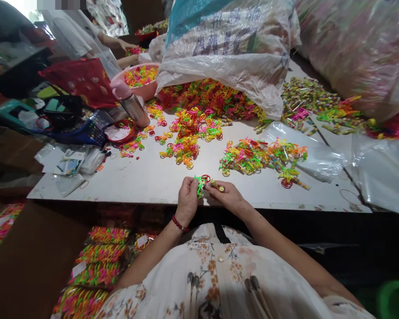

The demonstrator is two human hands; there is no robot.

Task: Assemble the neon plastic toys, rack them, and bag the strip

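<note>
At the front edge of the white table, my left hand (188, 197) is closed around bright green plastic pieces (200, 185). My right hand (228, 195) pinches a short patterned tube (217, 185). Between the two hands shows a red plastic ring piece (205, 178); which hand bears it I cannot tell. Just beyond my hands lies a heap of loose coloured plastic pieces (185, 148). To the right of it is a pile of coloured pieces with patterned tubes (252, 156).
A big white sack (226, 66) spills coloured pieces at the back. To the left stand a steel bottle (135, 108), a pink basin (146, 91) and a blue basket (89, 128). Clear plastic bags (319, 157) lie right. Packed bags (99, 254) sit below. Another person's arm (115, 43) reaches in.
</note>
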